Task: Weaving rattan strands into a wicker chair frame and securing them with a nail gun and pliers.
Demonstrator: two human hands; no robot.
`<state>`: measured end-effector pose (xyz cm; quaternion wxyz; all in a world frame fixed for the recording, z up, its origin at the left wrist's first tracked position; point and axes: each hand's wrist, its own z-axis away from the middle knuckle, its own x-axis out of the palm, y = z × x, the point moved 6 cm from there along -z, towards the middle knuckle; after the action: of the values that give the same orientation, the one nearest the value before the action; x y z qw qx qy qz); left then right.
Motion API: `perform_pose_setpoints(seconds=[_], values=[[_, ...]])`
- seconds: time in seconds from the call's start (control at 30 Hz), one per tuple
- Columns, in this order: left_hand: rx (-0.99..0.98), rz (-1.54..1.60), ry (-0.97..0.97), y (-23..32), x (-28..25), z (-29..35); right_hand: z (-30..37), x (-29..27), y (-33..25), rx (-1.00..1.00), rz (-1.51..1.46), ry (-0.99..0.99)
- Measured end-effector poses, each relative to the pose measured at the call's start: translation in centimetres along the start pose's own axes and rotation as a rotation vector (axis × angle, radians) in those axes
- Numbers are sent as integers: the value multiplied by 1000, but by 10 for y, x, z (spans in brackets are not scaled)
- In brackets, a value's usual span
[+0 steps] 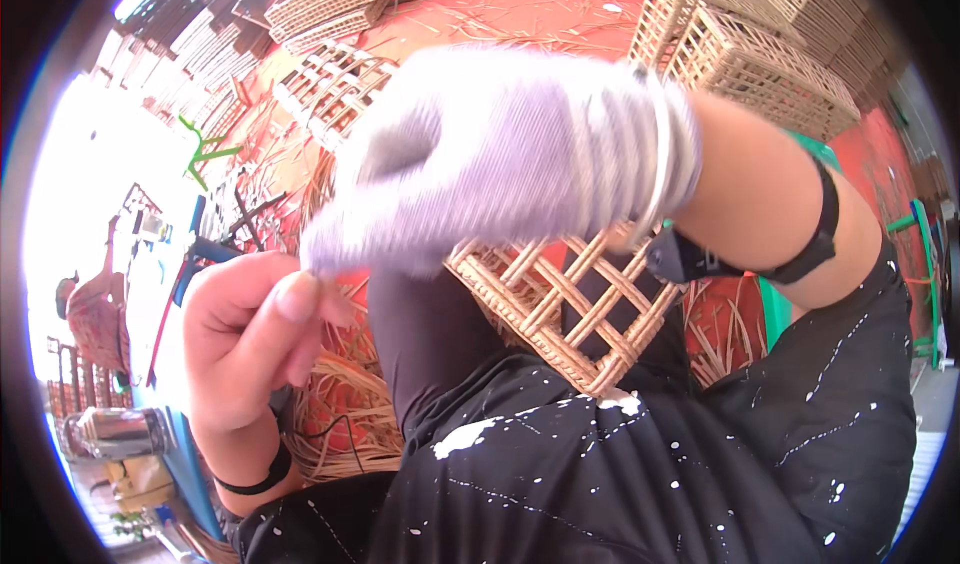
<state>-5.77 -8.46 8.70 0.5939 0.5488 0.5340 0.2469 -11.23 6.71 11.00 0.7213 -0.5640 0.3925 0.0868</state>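
My left hand (240, 334) is bare, with thumb and forefinger pinched together at the left of my lap. My right hand (500, 154) wears a pale lilac knitted glove and reaches across from the right, its fingers curled. Its gloved fingertips meet the left thumb and forefinger. Whatever lies in the two pinches is too small or hidden to make out. Below the glove, an open-weave wicker piece (570, 314) with a braided edge rests on my lap, one corner toward me. The glove hides its far part.
Another woven wicker piece (335, 89) lies on the red floor beyond my hands. Wicker baskets (760, 64) are stacked at far right, more (330, 4) at far left. Loose strips (350, 414) litter the floor by my legs. A metal flask (115, 432) is at left.
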Motion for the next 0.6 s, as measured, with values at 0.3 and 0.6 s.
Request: perform_pose_setpoints(seconds=[0.3,0.6], values=[[-220,233,271,-67,-62,45,128,-209,213,445,185,868],[-82,-82,174,-8,-4,1,5,-22,23,-327,241,331]])
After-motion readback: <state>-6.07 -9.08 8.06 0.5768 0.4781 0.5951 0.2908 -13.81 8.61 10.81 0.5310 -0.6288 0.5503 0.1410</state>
